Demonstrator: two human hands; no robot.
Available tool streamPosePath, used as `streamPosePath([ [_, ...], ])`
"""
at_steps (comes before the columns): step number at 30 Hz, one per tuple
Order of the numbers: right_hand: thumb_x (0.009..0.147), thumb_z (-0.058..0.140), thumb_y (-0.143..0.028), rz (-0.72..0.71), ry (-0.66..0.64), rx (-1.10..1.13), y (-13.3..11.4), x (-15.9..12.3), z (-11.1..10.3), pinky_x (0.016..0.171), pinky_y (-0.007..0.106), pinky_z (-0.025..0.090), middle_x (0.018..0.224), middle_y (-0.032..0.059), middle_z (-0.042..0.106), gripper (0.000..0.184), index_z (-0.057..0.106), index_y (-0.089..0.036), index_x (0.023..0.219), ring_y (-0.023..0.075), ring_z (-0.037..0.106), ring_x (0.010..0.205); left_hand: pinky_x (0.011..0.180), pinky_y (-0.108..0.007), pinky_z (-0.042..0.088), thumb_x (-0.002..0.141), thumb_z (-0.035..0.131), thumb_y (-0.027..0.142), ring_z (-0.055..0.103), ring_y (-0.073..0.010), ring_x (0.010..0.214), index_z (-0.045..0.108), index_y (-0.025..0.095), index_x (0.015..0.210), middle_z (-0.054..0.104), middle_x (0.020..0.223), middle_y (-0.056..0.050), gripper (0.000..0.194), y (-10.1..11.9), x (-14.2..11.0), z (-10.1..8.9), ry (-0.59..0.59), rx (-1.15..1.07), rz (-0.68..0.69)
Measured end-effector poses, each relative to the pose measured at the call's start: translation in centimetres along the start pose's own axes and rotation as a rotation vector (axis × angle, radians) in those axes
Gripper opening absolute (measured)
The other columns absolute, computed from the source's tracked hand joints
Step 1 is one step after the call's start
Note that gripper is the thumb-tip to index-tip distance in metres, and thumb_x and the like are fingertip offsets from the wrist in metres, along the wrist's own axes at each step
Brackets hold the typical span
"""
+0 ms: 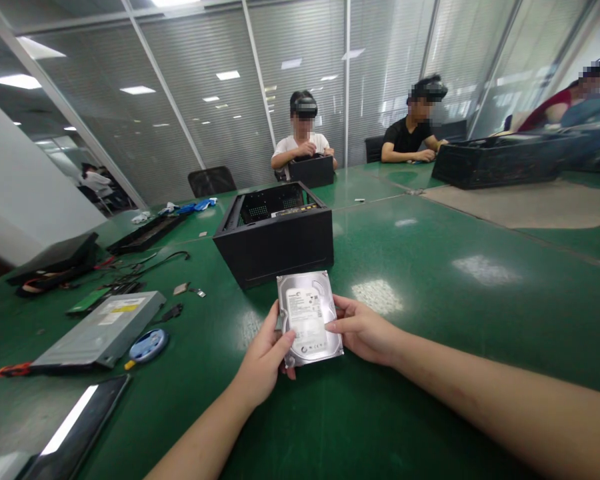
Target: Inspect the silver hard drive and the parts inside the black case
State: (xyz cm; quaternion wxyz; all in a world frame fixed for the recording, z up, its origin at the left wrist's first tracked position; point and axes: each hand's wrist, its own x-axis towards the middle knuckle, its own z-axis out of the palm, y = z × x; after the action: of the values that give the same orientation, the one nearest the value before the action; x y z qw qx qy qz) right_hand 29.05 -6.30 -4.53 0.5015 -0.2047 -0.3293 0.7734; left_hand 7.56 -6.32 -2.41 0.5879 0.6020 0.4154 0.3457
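Note:
A silver hard drive (307, 313) with a white printed label is held up between both hands, its label side towards me. My left hand (267, 353) grips its left edge, thumb on the front face and fingers behind. On the right edge, my right hand (363, 328) closes in the same way, its thumb touching the label side. Just beyond the drive stands a black computer case (280, 243), open at the top, with a board partly visible inside. Most of the fingertips behind the drive are hidden.
Left on the green table (430, 280) lie an optical drive (105, 327), a blue round object (149, 345), a screwdriver (14, 369), a green circuit board (87, 301) and cables. A dark glossy panel (80, 427) is nearest. Co-workers sit across, by other black cases (500, 160).

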Motion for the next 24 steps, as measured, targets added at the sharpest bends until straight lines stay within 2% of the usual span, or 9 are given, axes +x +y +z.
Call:
streamPosePath([
  [7,0.065,0.075,-0.002,-0.002,-0.022,0.008,0.02,0.01,-0.18,0.095,0.05,0.048,0.111,0.012,0.072,0.065,0.06,-0.017,0.126,0.0289,0.069,0.101,0.041,-0.025,0.048,0.085,0.061,0.042,0.058,-0.0148,0.048,0.007,0.024,0.155,0.066,0.078,-0.004,0.09,-0.3,-0.07,-0.02,0.033,0.049,-0.015],
  [9,0.065,0.075,-0.003,0.002,-0.005,0.006,-0.03,0.0,-0.2,0.096,0.049,0.048,0.112,0.0117,0.071,0.061,0.062,-0.017,0.123,0.0286,0.068,0.103,0.041,-0.025,0.049,0.086,0.061,0.042,0.059,-0.0145,0.049,0.008,0.024,0.155,0.066,0.082,-0.004,0.089,-0.42,0.0,-0.12,0.027,0.061,-0.008],
  [14,0.073,0.077,-0.016,0.029,0.062,-0.014,-0.03,-0.07,-0.47,0.09,0.044,0.049,0.109,0.0121,0.072,0.049,0.064,-0.017,0.121,0.0258,0.07,0.097,0.043,-0.025,0.053,0.088,0.057,0.043,0.062,-0.014,0.058,0.013,0.026,0.153,0.065,0.106,-0.011,0.08,-0.12,0.01,0.04,0.019,0.034,0.017],
  [18,0.079,0.075,-0.024,0.04,0.074,-0.032,0.03,-0.1,-0.66,0.081,0.037,0.052,0.102,0.0115,0.074,0.044,0.064,-0.016,0.12,0.0223,0.071,0.089,0.042,-0.025,0.053,0.089,0.056,0.044,0.062,-0.0143,0.058,0.021,0.025,0.151,0.066,0.107,-0.011,0.074,0.33,-0.07,0.24,0.026,0.019,0.016],
  [24,0.078,0.075,-0.018,0.044,0.064,-0.022,-0.13,-0.13,-0.53,0.08,0.036,0.052,0.101,0.0109,0.074,0.043,0.065,-0.016,0.119,0.0209,0.071,0.086,0.042,-0.026,0.053,0.088,0.058,0.042,0.063,-0.0155,0.059,0.019,0.026,0.153,0.066,0.11,-0.01,0.077,0.22,-0.04,0.23,0.02,0.013,0.021],
])
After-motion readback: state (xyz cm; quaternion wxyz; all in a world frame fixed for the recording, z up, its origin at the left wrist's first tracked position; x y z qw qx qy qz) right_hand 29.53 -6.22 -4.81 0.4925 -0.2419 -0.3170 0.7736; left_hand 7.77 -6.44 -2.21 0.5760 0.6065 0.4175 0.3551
